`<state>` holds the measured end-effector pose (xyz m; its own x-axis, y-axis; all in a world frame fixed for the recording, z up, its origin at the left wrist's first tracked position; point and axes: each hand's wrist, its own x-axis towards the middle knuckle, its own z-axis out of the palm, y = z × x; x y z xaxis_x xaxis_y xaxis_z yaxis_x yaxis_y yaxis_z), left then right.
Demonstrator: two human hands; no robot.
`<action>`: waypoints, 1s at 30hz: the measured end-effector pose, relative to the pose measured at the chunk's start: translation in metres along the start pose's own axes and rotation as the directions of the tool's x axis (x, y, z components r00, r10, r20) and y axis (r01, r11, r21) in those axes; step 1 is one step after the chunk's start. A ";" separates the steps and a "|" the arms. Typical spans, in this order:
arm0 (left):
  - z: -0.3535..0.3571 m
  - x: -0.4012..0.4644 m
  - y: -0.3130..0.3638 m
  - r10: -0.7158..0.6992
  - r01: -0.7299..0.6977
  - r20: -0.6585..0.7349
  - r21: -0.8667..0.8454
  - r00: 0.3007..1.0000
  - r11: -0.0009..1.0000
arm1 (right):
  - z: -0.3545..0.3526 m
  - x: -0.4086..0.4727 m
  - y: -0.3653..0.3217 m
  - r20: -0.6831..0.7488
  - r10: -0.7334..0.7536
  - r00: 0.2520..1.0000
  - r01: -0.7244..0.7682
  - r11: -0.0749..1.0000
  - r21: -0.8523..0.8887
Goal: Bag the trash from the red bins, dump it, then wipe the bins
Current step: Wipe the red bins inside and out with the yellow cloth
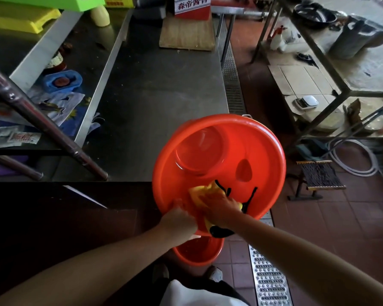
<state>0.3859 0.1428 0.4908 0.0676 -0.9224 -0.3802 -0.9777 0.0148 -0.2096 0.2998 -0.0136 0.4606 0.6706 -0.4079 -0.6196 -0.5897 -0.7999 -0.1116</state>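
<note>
Since no trash shows in red bin (pixel 219 160), looks past bagging, into wiping. Left hand (pixel 178 223) clamped on near rim; right hand (pixel 221 208) presses yellow cloth (pixel 202 193) flat inside. Second red bin (pixel 198 252) below hands likely still due.

The left hand (pixel 178 221) grips the near rim of the bin lid (pixel 219 149), and the right hand (pixel 221 208) lies just right of it, on a cloth (pixel 202 195) pressed to the lid. Below both hands stands a bin (pixel 197 252) on the floor. Ahead and left of the hands runs a steel counter (pixel 164 89); a stool (pixel 318 177) sits to the right of the right hand.
</note>
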 end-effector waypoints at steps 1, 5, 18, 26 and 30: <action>0.007 0.000 0.001 0.008 -0.009 0.021 0.023 1.000 1.000 | -0.004 0.002 0.012 -0.025 0.022 0.999 -0.023 0.998 -0.061; 0.012 0.006 0.008 0.009 -0.007 0.054 -0.032 0.999 0.999 | -0.013 0.014 0.041 -0.106 0.077 0.991 -0.104 0.953 -0.285; -0.004 0.005 0.008 0.030 -0.022 0.195 -0.044 0.980 0.999 | -0.004 0.046 0.048 -0.067 0.099 0.993 -0.114 0.957 -0.266; -0.004 0.000 0.005 -0.007 -0.010 0.122 0.134 0.993 0.991 | 0.012 0.042 0.014 -0.063 -0.126 0.990 0.130 0.988 0.078; -0.013 0.003 0.011 -0.022 -0.004 0.165 0.156 0.986 0.988 | -0.005 0.065 0.039 -0.129 -0.030 0.991 0.088 0.879 0.469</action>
<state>0.3727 0.1346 0.4993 0.1209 -0.8462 -0.5190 -0.9349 0.0786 -0.3460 0.3226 -0.0735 0.4193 0.7405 -0.4375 -0.5102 -0.6705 -0.5322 -0.5169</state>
